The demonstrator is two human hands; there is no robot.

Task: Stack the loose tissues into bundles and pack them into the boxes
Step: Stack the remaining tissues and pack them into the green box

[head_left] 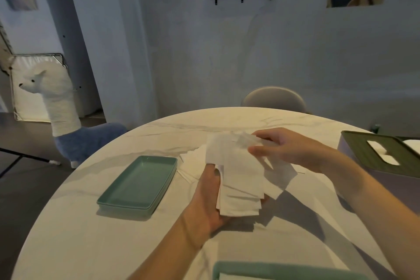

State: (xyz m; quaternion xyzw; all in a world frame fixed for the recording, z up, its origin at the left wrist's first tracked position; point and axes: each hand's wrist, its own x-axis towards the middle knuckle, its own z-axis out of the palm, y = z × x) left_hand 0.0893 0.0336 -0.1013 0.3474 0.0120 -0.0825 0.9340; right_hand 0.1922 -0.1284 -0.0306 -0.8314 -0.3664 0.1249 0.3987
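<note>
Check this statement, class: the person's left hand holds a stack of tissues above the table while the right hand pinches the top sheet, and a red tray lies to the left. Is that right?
One detail is wrong: the tray is green, not red. The head view shows it. The rest stands: the left hand holds the stack of tissues above the table, and the right hand pinches the top sheet.

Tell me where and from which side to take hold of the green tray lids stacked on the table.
Grip the green tray lids at a long raised rim, coming from above on the near-right side, by the left hand. They lie flat and upturned on the table, so only the rim offers a hold.
</note>
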